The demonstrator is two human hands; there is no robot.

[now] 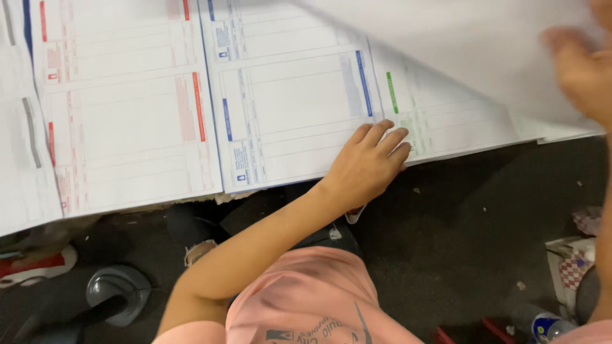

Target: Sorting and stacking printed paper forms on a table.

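Item: large printed sheets [287, 108], white w/ form panels, laid side by side along the near edge of the bench [159, 202]. Red-marked panels [127, 121] are seen toward the left end, blue-marked panels [293, 114] at mid, green-marked panel [433, 114] toward the right. Left hand [368, 162] is pressed flat, fingers extended, palm down, on the near edge where blue and green panels meet; nothing is gripped. Right hand [583, 70] is seen at the right edge, blurred, raised against the lifted top sheet [484, 51] (blank underside turned up, peeled diagonally from the right corner); whether the sheet is pinched or only touched cannot be told. Below the bench edge: dark floor [472, 236], grey round stool base [118, 290] at left, plastic bottle [542, 325] at lower right, pink shirt [306, 299] of the wearer.
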